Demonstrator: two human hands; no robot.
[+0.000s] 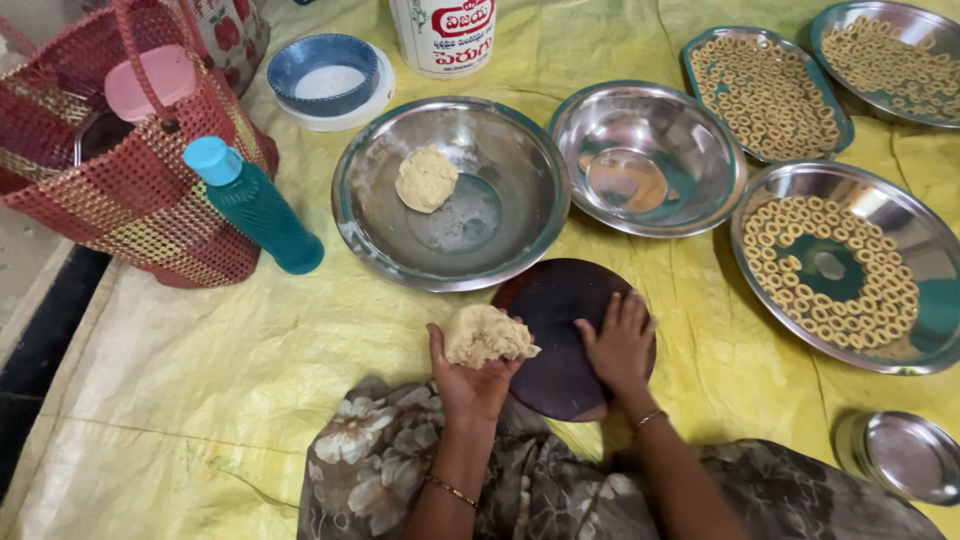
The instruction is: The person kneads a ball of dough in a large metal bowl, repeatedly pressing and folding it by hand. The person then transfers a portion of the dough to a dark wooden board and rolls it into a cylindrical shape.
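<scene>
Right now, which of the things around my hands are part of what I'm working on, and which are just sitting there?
In use:
left hand cupping the pale dough lump
right hand flat on the dark round wooden board
second dough ball in the large steel bowl
steel plates of small dough rings

Lying about:
teal plastic bottle
red woven basket
empty steel bowl
small steel lid

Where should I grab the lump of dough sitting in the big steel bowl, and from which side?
Take the dough lump around its rounded sides, fingers coming straight down from above. It lies alone on the far slope of the steel bowl, and the raised rim probably blocks a low sideways reach.
</scene>
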